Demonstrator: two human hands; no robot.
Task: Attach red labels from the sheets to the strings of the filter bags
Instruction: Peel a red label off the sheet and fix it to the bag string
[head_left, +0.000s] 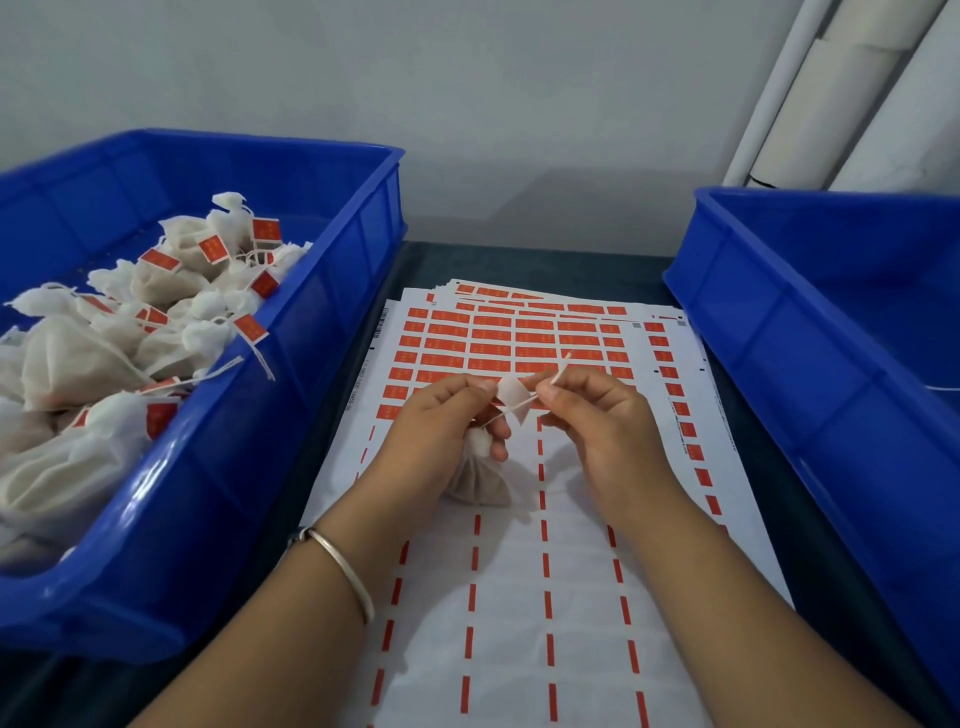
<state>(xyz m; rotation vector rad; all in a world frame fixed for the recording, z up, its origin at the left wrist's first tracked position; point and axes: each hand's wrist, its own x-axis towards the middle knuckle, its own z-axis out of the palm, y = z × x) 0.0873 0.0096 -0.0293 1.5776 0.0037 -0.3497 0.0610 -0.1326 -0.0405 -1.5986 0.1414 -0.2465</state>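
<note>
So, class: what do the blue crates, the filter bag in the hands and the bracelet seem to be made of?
Blue crates: probably moulded plastic, glossy, with ribbed walls that catch the light.
Filter bag: likely thin non-woven fabric or filter paper, matte off-white, crumpled and gathered at the neck.
Bracelet: seemingly metal, a smooth silvery band with a sheen.

Soft, even, moderately dim light is seen. Faint shadows are cast on the white label sheets (519, 597). Wide-angle bending is seen at the edges; detail is slightly soft.
</note>
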